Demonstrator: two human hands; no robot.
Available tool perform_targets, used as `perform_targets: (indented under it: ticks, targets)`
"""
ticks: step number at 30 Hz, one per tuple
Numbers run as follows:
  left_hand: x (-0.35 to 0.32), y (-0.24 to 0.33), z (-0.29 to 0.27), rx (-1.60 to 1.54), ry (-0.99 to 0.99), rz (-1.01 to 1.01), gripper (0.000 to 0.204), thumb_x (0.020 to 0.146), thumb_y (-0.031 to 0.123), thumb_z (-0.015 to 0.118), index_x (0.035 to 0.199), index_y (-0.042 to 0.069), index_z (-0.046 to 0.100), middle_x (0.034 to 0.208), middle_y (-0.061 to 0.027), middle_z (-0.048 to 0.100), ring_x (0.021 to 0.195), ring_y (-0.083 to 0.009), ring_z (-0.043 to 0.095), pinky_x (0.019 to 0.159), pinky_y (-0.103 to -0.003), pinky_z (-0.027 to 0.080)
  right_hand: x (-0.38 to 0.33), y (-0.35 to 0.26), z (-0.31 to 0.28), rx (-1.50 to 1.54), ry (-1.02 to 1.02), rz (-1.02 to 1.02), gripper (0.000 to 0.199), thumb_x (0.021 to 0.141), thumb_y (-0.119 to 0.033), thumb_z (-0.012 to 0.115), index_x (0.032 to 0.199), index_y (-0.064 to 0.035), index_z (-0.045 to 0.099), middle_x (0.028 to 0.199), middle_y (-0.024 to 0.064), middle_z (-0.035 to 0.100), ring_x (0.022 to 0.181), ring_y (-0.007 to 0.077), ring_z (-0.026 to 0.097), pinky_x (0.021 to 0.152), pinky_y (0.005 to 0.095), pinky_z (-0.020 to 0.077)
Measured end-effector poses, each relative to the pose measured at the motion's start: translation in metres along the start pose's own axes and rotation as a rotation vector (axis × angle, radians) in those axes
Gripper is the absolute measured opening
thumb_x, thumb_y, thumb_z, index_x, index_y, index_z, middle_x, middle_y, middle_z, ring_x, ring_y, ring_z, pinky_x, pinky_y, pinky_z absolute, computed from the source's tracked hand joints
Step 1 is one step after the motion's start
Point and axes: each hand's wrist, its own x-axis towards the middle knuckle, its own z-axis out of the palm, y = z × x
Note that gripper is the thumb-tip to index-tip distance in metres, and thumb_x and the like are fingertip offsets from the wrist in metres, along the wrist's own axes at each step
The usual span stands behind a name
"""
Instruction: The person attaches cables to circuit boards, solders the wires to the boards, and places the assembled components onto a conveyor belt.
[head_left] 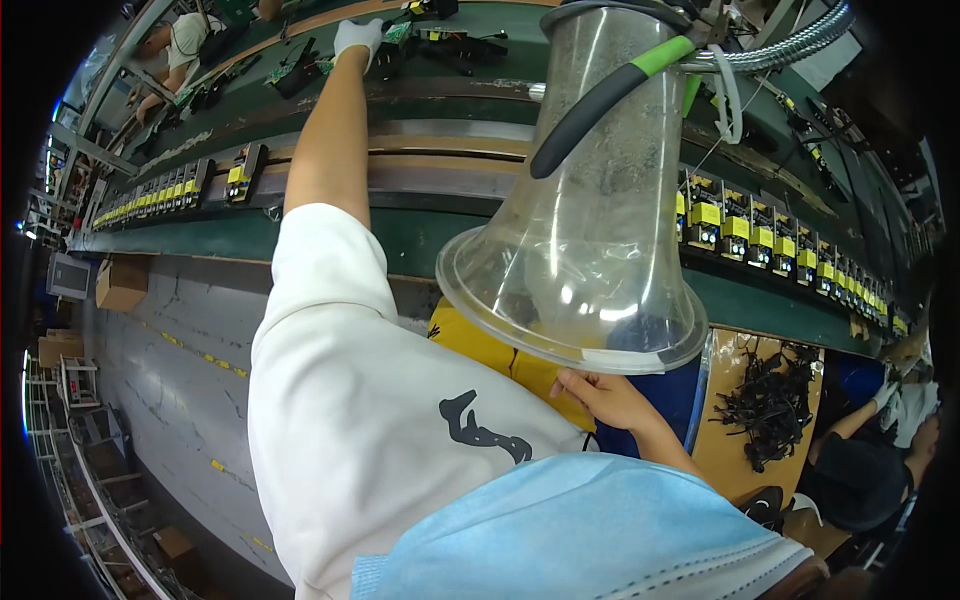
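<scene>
My left hand (358,42), in a white glove, reaches far across the bench at the end of an outstretched arm. Its fingers look bent together right beside a green circuit board (398,34); whatever they hold is hidden. My bare right hand (612,402) is close to my body, just below the rim of a clear plastic hood (600,230). The fingers there are curled, with thumb and forefinger close together, and anything between them is too small to make out. A yellow surface (500,350) lies behind that hand.
Rows of small yellow-and-black electronic units (755,235) line the rail (440,178) on both sides. A black-and-green handle (610,105) crosses the hood, beside a metal hose (790,45). Black cables (770,400) lie in a heap at right. Co-workers (865,480) sit nearby.
</scene>
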Motion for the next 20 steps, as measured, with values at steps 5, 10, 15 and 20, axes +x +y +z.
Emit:
perform_targets:
  ticks: [5, 10, 15, 20]
  targets:
    - [-0.036, 0.026, -0.075, 0.194, 0.059, 0.150, 0.073, 0.076, 0.050, 0.068, 0.130, 0.003, 0.052, 0.129, -0.0240, 0.054, 0.122, -0.0344, 0.051, 0.103, -0.040, 0.039, 0.001, -0.002, 0.001, -0.058, -0.028, 0.019, 0.032, 0.097, -0.029, 0.054, 0.089, -0.0026, 0.069, 0.059, -0.0065, 0.045, 0.052, 0.0027, 0.035, 0.047, 0.0211, 0.0288]
    - [-0.125, 0.012, -0.175, 0.563, 0.170, 0.076, 0.116, 0.065, 0.089, 0.043, 0.139, -0.001, 0.040, 0.150, -0.0210, 0.031, 0.140, -0.0385, 0.021, 0.111, -0.059, 0.010, -0.002, -0.011, 0.005, -0.118, -0.068, 0.083, 0.030, 0.094, -0.027, 0.058, 0.085, 0.0002, 0.068, 0.063, -0.0025, 0.056, 0.056, 0.0037, 0.043, 0.051, 0.0221, 0.0345]
    - [-0.186, -0.046, -0.222, 0.940, 0.259, -0.020, 0.103, 0.070, 0.076, 0.055, 0.135, -0.004, 0.044, 0.149, -0.0214, 0.029, 0.140, -0.0400, 0.019, 0.111, -0.059, 0.009, -0.005, -0.004, 0.012, -0.077, -0.071, 0.059, 0.023, 0.095, -0.021, 0.058, 0.089, -0.0007, 0.068, 0.069, -0.0045, 0.058, 0.061, 0.0013, 0.046, 0.054, 0.0200, 0.0365]
    - [-0.193, -0.078, -0.229, 0.780, 0.102, 0.061, 0.074, 0.079, 0.063, 0.057, 0.134, 0.015, 0.051, 0.149, -0.0125, 0.034, 0.140, -0.0363, 0.022, 0.108, -0.060, 0.016, -0.011, -0.010, 0.022, -0.055, -0.089, 0.079, 0.022, 0.095, -0.020, 0.058, 0.090, -0.0010, 0.067, 0.072, -0.0045, 0.059, 0.065, 0.0018, 0.049, 0.058, 0.0202, 0.0392]
